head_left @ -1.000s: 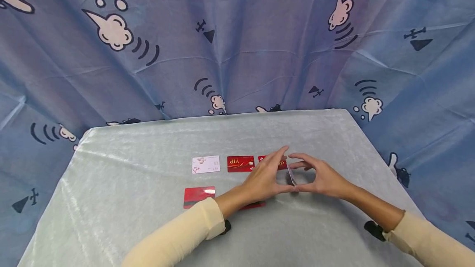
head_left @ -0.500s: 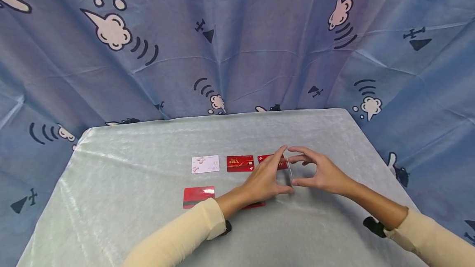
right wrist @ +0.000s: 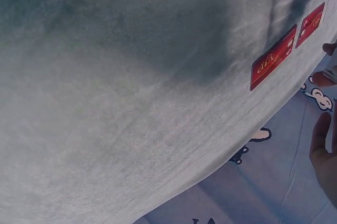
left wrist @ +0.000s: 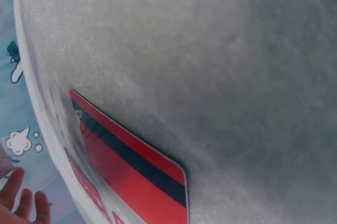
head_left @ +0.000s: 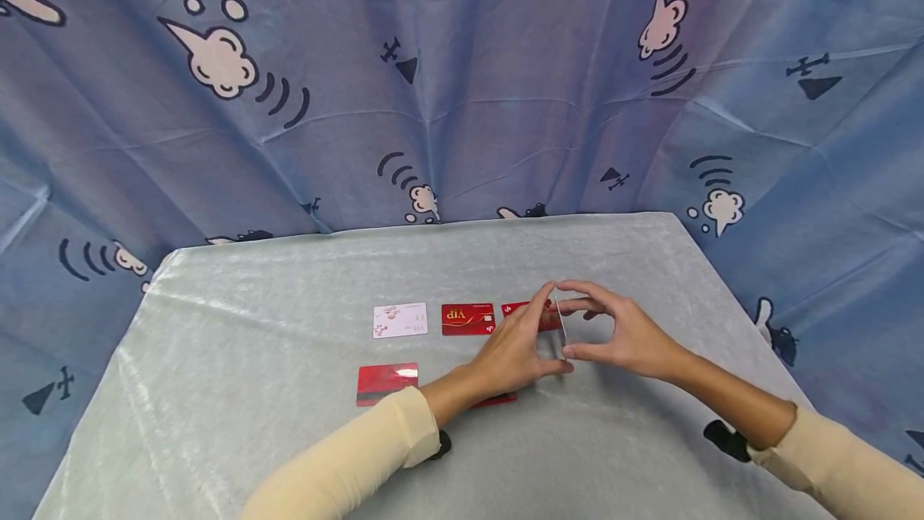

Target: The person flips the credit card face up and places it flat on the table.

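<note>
In the head view a thin card stands on edge, seen almost side-on, between both hands. My left hand holds it from the left, thumb near the lower end and fingertips at the upper end. From the right, my right hand pinches it the same way. Its printed faces cannot be made out. Behind the hands lies a red card, partly covered by the left fingers. A striped red card lies under the left wrist, mostly hidden; the left wrist view shows a red card with a black stripe.
A white card and a red VIP card lie in the back row. Nearer sits another red striped card. All rest on a pale cloth-covered table, with a blue patterned curtain behind it.
The held card has turned from slightly tilted, one face showing, to nearly edge-on. The right thumb has lifted a little, and the right fingertips have shifted left to meet the left fingertips.
</note>
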Tool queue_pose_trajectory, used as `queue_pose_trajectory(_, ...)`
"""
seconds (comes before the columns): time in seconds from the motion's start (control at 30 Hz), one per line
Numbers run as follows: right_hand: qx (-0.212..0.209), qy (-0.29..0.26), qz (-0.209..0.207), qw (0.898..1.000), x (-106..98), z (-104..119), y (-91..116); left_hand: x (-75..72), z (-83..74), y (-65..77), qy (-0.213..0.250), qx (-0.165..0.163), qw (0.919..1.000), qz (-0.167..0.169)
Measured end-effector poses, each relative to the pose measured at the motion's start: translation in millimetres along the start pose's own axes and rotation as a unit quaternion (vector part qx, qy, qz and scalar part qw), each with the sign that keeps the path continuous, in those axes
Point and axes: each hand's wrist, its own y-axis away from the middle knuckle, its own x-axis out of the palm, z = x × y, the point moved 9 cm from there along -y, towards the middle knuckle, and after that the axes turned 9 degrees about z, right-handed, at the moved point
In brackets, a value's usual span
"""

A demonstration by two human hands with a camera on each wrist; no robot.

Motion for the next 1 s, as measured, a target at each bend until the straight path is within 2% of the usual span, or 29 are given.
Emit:
queue_pose_trajectory(0.27, 0.0, -0.002, -0.004, 1.0, 0, 0, 1, 0.5, 1.9, 1.1, 0.009, -0.004, 0.9999, 0.005)
queue_pose_trajectory(0.53, -0.019, -0.01, -0.002, 1.0, 0, 1, 0, 0.0, 0.2, 0.9, 0.015, 0.005, 0.9999, 0.005)
queue_pose_trajectory(0.73, -0.026, -0.008, -0.001, 1.0, -2, 6, -3, 2.2, 1.3, 0.9, 0.035, 0.01, 0.9993, 0.013)
queue_pose_trajectory(1.0, -0.046, -0.011, -0.009, 0.999, -8, 19, -6, 5.1, 3.2, 1.2, 0.033, 0.006, 0.9993, 0.017)
